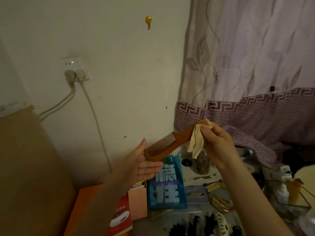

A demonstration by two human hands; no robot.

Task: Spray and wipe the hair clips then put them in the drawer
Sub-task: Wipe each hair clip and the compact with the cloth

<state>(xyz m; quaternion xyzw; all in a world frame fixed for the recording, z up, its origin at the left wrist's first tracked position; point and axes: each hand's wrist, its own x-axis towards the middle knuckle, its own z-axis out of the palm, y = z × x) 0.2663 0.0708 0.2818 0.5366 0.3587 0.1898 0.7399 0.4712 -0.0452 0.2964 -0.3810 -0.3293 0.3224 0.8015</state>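
A brown wooden comb (167, 143) is held up in front of the wall, teeth pointing up and left. My right hand (219, 142) grips its handle through a small beige cloth (197, 142) that hangs down from my fingers. My left hand (143, 164) is flat and open, its palm against the comb's toothed end. At the bottom edge lie several black hair clips (192, 223) and a white claw clip (222, 222). No spray bottle or drawer is visible.
A blue pouch (166, 186) with large characters stands below the comb. Red and pink boxes (122, 217) sit to its left, a glass jar (202, 162) and a grey tin (196, 195) behind. A cardboard box (25, 167) fills the left; a purple curtain (255, 82) hangs right.
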